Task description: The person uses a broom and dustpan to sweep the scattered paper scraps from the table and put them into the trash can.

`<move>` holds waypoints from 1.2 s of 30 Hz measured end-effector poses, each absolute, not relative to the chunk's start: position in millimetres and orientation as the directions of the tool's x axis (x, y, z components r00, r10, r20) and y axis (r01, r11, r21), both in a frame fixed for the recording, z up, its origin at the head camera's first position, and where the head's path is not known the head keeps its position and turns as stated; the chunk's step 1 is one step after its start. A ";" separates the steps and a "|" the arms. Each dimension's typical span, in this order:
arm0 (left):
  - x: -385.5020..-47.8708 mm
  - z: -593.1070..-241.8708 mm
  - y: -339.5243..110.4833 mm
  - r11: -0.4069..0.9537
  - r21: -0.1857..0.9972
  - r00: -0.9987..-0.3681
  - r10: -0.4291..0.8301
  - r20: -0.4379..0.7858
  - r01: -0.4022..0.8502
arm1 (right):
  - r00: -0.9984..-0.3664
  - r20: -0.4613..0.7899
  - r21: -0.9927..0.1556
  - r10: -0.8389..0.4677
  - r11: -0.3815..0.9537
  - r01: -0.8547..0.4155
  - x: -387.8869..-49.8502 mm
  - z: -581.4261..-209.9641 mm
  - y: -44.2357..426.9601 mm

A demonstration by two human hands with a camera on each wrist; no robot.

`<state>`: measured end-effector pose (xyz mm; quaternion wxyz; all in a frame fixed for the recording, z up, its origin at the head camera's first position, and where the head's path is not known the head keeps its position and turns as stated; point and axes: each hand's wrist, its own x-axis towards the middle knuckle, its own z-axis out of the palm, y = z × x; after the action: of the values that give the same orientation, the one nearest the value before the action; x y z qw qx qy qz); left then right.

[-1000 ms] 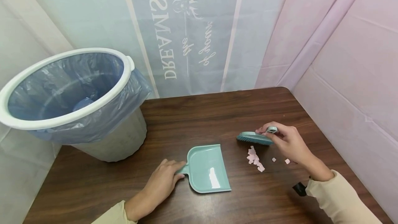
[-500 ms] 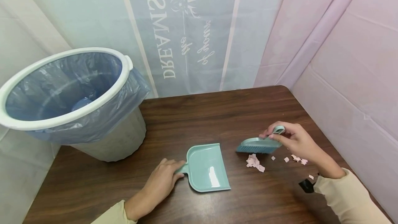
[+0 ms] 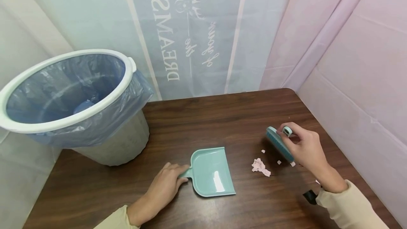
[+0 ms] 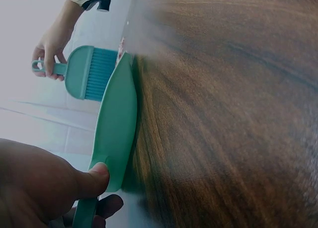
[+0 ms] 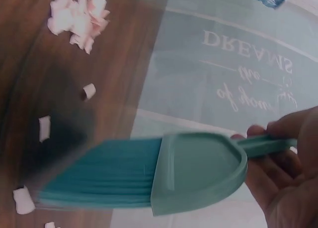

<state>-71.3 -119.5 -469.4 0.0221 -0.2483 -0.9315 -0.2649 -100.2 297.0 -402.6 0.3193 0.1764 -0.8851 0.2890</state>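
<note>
My left hand grips the short handle of a mint-green dustpan, which lies on the table with its wide edge facing right. In the left wrist view my thumb presses on the top of that handle. My right hand holds a green hand brush by its handle, with the bristles angled down. A small heap of pale pink paper scraps lies between brush and dustpan. In the right wrist view, several loose scraps lie around the bristle tips.
A white-rimmed trash bin with a blue plastic liner stands on the left of the wooden table. Fabric with printed lettering hangs behind the table, and a pale curtain borders it on the right.
The brush first came down toward the heap and shifted slightly right, then turned and moved right over the loose scraps. One scrap now lies above the heap. Left hand and dustpan have stayed put.
</note>
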 end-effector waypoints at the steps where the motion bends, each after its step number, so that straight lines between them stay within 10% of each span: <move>1: -71.3 -469.4 -119.4 0.735 0.484 -0.875 0.452 0.173 0.475 | -0.732 0.671 -0.393 -0.118 0.781 -0.486 -98.9 -404.0 296.6; 28: -71.8 -468.7 -119.5 0.738 0.485 -0.877 0.454 0.157 0.469 | -0.758 0.652 -0.574 -0.008 0.648 -0.501 -88.3 -404.5 245.7; 36: -71.6 -467.8 -119.2 0.741 0.478 -0.876 0.456 0.157 0.472 | -0.784 0.603 -0.629 -0.149 0.516 -0.582 -90.4 -388.2 263.7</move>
<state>-71.6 -119.2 -467.8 0.0147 -0.2487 -0.9328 -0.2604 -90.4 263.7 -388.2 0.2453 0.2187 -0.8353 0.4407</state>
